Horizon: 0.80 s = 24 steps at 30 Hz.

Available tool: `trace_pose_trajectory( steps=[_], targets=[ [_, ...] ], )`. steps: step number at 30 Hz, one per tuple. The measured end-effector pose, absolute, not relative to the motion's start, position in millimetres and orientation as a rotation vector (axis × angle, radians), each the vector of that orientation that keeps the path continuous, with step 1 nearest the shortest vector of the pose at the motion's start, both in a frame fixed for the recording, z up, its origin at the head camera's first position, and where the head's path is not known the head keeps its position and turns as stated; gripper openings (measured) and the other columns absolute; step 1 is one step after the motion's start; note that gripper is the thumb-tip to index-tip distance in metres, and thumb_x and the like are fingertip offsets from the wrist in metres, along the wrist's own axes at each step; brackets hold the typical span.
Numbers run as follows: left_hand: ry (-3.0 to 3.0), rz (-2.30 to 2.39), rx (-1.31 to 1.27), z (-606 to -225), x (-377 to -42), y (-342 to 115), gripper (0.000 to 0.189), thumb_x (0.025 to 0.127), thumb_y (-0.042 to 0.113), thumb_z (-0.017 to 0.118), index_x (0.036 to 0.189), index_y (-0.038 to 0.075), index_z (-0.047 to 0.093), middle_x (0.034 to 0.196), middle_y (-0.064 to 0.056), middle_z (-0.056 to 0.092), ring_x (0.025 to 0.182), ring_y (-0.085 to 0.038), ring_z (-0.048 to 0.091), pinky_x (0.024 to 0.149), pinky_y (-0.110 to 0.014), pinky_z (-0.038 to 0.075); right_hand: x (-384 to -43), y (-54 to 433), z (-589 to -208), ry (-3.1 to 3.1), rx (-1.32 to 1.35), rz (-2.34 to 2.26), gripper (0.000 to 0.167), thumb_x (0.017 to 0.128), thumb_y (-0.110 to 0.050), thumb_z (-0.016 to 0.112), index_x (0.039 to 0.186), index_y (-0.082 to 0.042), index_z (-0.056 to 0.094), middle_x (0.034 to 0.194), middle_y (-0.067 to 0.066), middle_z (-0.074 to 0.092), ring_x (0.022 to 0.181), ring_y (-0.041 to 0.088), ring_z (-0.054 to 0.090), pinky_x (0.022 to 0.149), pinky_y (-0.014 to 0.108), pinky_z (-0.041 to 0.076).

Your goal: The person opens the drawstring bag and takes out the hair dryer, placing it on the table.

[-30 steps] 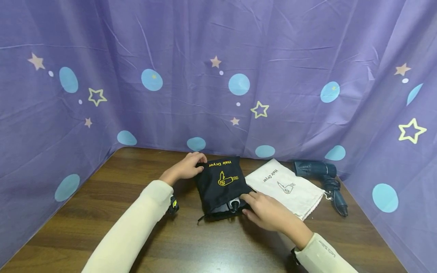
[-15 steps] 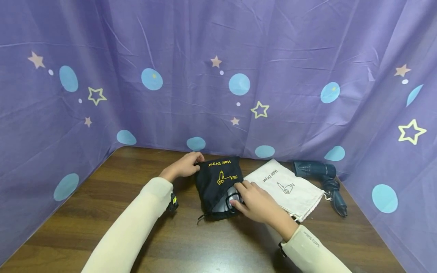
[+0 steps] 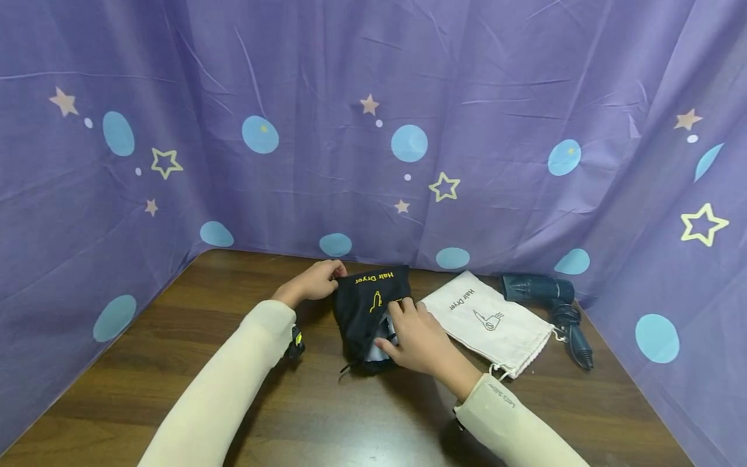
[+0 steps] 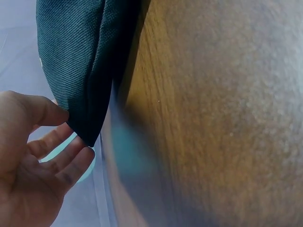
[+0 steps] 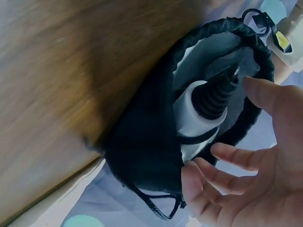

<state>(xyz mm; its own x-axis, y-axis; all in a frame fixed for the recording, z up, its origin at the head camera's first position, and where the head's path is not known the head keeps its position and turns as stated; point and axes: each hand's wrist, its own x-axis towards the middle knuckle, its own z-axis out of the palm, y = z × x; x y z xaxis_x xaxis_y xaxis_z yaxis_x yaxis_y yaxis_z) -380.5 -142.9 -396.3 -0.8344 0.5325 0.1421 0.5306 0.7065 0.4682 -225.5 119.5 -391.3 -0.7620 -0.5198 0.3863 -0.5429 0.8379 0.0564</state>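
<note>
A black drawstring bag (image 3: 362, 311) with yellow "Hair Dryer" print lies on the table, its mouth toward the person. My left hand (image 3: 316, 280) pinches its far left corner; in the left wrist view the thumb (image 4: 49, 111) and fingers sit on either side of that tip. My right hand (image 3: 421, 337) is at the bag's mouth, touching the rim with spread, slightly bent fingers. Inside the mouth, the right wrist view shows a hair dryer's silver-white handle end (image 5: 191, 113) with a black ribbed cord sleeve (image 5: 215, 97); the rest is hidden in the bag.
Right of the black bag lies a white drawstring bag (image 3: 487, 324), flat, also printed "Hair Dryer". Beyond it is a dark blue hair dryer (image 3: 533, 290) with its cord wrapped round the handle. A purple curtain (image 3: 373, 194) encloses the wooden table (image 3: 327, 415).
My right hand has moved left and farther away along the bag's mouth, and the bag's right side has bunched up, covering part of the print. The left hand has barely moved.
</note>
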Motion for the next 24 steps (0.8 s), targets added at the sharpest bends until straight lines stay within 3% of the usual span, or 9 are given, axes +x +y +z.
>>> trace_pose_trajectory(
  steps=[11,19,24],
  targets=[
    [2.884,0.744,0.899,-396.5,-380.8,-146.4,0.029,0.087,-0.011,0.054,0.112,0.001,0.061,0.109,-0.014,0.065,0.108,-0.031,0.061,0.098,-0.046,0.049,-230.6,105.8,-392.9,-2.72,0.688,-0.017,0.061,0.084,-0.049,0.079,0.115,-0.002,0.054,0.098,0.016,0.056,0.081,0.036,0.059,0.065,0.046,0.052],
    [2.9,0.722,0.904,-396.6,-379.4,-147.2,0.029,0.089,-0.016,0.053,0.11,0.002,0.062,0.109,-0.014,0.066,0.111,-0.033,0.062,0.099,-0.045,0.05,-231.1,101.4,-393.6,-2.831,0.652,0.098,0.058,0.08,-0.03,0.085,0.115,-0.003,0.049,0.104,0.018,0.051,0.079,0.035,0.057,0.062,0.044,0.053],
    [2.931,0.769,0.933,-399.2,-380.5,-149.8,0.029,0.085,-0.016,0.053,0.105,0.003,0.063,0.103,-0.013,0.066,0.104,-0.032,0.064,0.094,-0.045,0.051,-230.0,98.4,-395.3,-2.85,0.588,0.171,0.054,0.077,-0.02,0.084,0.114,-0.002,0.049,0.106,0.02,0.049,0.08,0.037,0.054,0.062,0.044,0.052]
  ],
)
